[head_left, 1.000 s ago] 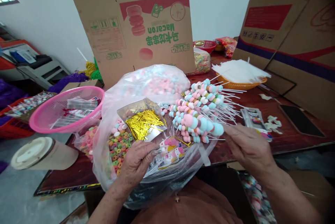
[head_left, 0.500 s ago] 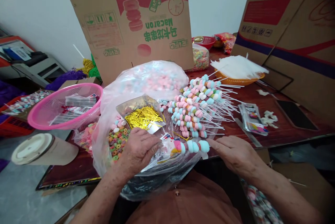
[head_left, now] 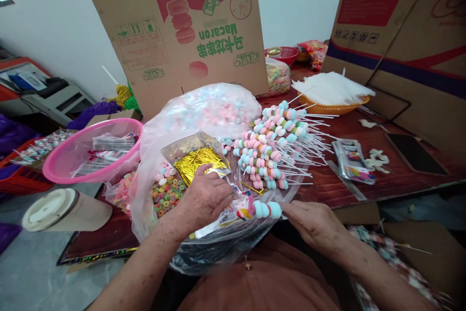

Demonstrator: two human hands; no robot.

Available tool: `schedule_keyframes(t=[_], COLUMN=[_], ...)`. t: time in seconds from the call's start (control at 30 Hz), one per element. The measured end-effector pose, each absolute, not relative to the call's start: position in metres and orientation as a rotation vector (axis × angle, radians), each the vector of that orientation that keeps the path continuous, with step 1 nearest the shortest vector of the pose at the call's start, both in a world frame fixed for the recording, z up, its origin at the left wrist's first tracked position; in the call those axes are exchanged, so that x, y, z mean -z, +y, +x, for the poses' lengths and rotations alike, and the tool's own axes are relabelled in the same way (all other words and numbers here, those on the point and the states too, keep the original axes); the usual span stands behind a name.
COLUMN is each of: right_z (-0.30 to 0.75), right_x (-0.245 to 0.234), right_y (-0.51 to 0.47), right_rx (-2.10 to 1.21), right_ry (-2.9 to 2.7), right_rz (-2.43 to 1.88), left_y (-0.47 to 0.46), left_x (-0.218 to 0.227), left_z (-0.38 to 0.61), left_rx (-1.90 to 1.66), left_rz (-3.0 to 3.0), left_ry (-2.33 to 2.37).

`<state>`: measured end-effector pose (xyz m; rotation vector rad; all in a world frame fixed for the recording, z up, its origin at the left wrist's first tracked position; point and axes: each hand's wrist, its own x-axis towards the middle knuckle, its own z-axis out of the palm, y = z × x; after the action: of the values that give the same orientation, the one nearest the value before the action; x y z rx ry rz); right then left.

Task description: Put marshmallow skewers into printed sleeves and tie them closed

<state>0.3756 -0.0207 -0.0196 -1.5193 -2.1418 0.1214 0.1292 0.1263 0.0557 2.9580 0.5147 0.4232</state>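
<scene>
My right hand (head_left: 313, 226) pinches the stick end of a candy skewer (head_left: 262, 209) with pink, white and blue marshmallow pieces, held level just above the bag. My left hand (head_left: 207, 199) grips a small clear printed wrapper (head_left: 235, 209), and the skewer's tip sits inside its mouth. Both hands hover over a large clear plastic bag (head_left: 153, 165) that holds a pack of gold twist ties (head_left: 196, 160) and ring-shaped coloured candies (head_left: 169, 192). A pile of finished candy skewers (head_left: 273, 148) lies just beyond my hands.
A pink basket (head_left: 58, 170) with flat packets stands at the left, a paper cup (head_left: 65, 211) lies on its side below it. An orange basket of white sticks (head_left: 331, 92) sits far right. Cardboard boxes (head_left: 189, 29) wall the back. A dark phone (head_left: 415, 153) lies right.
My right hand brought one skewer down from the pile towards me and pushed it leftwards into the wrapper held by my left hand, so fewer of its pieces show.
</scene>
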Motion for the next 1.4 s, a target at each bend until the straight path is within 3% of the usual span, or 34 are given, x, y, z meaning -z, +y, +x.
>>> schedule_keyframes(t=[0.13, 0.27, 0.4, 0.6, 0.73, 1.03, 1.4], right_z=[0.358, 0.338, 0.321, 0.317, 0.309, 0.248, 0.242], right_x=[0.035, 0.035, 0.040, 0.068, 0.065, 0.052, 0.055], right_y=[-0.018, -0.009, 0.005, 0.010, 0.001, 0.022, 0.025], right_rx=[-0.331, -0.559, -0.680, -0.719, -0.877, -1.291, -1.065], right_ry=[-1.848, -1.743, -1.728, -1.439, -1.263, -1.335, -1.419], right_rz=[-1.549, -1.456, -1.460, -1.673, -1.585, -1.602, -1.636], left_y=[0.130, 0.128, 0.123, 0.125, 0.124, 0.132, 0.133], left_x=[-0.044, -0.014, 0.015, 0.062, 0.080, 0.088, 0.073], left_z=[0.130, 0.137, 0.149, 0.141, 0.137, 0.139, 0.122], left_rx=[-1.049, -1.555, -1.252, -1.141, -1.061, -1.089, -0.886], left_rz=[2.791, 1.655, 1.126, 1.992, 2.055, 1.878, 1.740], left_ry=[0.958, 1.247, 1.156, 1.198, 1.186, 1.354, 1.242])
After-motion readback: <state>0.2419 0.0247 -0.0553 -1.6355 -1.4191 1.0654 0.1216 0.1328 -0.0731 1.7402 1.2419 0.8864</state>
